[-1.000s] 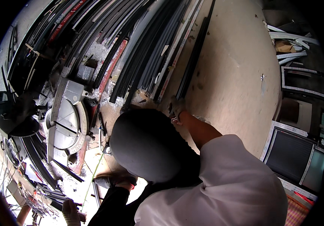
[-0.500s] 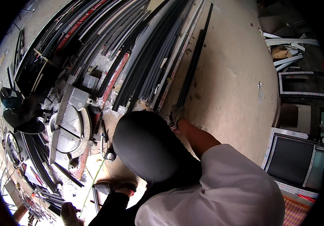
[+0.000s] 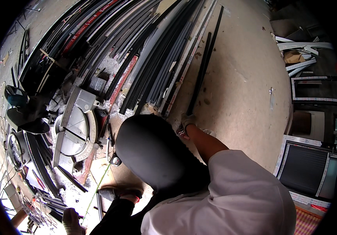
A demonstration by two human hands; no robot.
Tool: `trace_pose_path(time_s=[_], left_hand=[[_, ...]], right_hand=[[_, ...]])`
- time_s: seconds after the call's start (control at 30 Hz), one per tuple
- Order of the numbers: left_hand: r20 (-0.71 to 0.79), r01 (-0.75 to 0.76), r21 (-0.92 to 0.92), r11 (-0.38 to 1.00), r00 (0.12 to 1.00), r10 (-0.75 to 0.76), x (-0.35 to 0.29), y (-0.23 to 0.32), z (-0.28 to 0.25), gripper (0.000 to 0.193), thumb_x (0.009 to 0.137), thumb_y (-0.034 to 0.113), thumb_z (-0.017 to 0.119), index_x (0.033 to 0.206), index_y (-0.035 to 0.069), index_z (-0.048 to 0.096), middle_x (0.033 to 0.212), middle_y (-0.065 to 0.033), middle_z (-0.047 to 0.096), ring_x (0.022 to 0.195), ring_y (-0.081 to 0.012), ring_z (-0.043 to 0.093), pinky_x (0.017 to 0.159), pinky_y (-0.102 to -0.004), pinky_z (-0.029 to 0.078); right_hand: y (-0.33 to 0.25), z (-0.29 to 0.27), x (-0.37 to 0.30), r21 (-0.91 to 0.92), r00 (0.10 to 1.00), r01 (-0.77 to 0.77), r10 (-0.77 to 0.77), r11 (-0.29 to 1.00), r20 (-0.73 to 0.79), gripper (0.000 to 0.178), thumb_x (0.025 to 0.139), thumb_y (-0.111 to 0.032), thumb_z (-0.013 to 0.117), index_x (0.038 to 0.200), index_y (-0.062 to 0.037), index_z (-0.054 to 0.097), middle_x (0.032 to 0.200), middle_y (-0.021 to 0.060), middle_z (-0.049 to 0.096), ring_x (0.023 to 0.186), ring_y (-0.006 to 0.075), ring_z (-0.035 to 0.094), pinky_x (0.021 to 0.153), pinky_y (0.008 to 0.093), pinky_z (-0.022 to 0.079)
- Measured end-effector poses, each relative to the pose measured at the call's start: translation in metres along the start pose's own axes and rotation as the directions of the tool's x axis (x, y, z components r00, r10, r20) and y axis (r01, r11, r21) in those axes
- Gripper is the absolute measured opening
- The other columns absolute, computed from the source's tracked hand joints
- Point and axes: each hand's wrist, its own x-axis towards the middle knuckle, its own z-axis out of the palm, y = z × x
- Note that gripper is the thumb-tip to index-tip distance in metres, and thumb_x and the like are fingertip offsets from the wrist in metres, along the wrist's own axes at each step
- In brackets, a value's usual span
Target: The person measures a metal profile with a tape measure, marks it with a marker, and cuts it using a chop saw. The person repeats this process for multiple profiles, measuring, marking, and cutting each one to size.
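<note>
My right hand (image 3: pixel 187 123), in a pale work glove, is closed around the near end of dark profile bars. One long black profile (image 3: pixel 202 74) runs from it away along the floor. A shorter black profile (image 3: pixel 207 45) lies against its left side, the two parting toward their far ends. My left hand (image 3: pixel 71 220), also gloved, is at the lower left with its fingers curled; what it holds, if anything, is hidden. Beside it passes the yellow-green blade of a tape measure (image 3: pixel 115 160), whose black case lies on the floor by my bent knee.
A mitre saw (image 3: pixel 74 131) with a round metal table stands at the left. Many long dark profiles (image 3: pixel 164 55) lie beyond it. At the right are white-edged frames (image 3: pixel 303 166) and white strips (image 3: pixel 303 46). My shoe (image 3: pixel 109 193) is near the tape blade.
The far ends of the two black profiles have spread apart, the shorter one now separate on the left. My right hand has dropped slightly in view; the left stays about where it was.
</note>
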Motion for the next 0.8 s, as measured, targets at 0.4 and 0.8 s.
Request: trace_pose_path(time_s=[0.4,0.8], left_hand=[[0.018,-0.023,0.052,0.998,1.0,0.022,0.009,-0.008,0.001,0.027,0.103,0.032,0.055,0.088,0.009,0.056,0.071,0.0016,0.05,0.062,-0.0086,0.045,0.056,-0.0272,0.039],[0.023,0.061,0.082,0.995,0.998,-0.063,0.01,-0.002,-0.002,0.032,0.104,0.035,0.054,0.094,0.005,0.058,0.075,0.0009,0.057,0.064,-0.0082,0.05,0.058,-0.0263,0.043]], right_hand=[[0.036,0.028,0.064,0.182,0.954,0.015,-0.068,0.983,0.293,0.045,0.086,-0.048,0.064,0.092,-0.0032,0.061,0.074,0.0167,0.063,0.066,0.0309,0.063,0.052,0.0512,0.044],[0.044,0.036,0.089,-0.032,0.921,-0.09,0.095,0.995,0.378,0.072,0.078,-0.074,0.06,0.117,-0.0134,0.058,0.09,0.0212,0.063,0.065,0.0362,0.059,0.059,0.0557,0.043]])
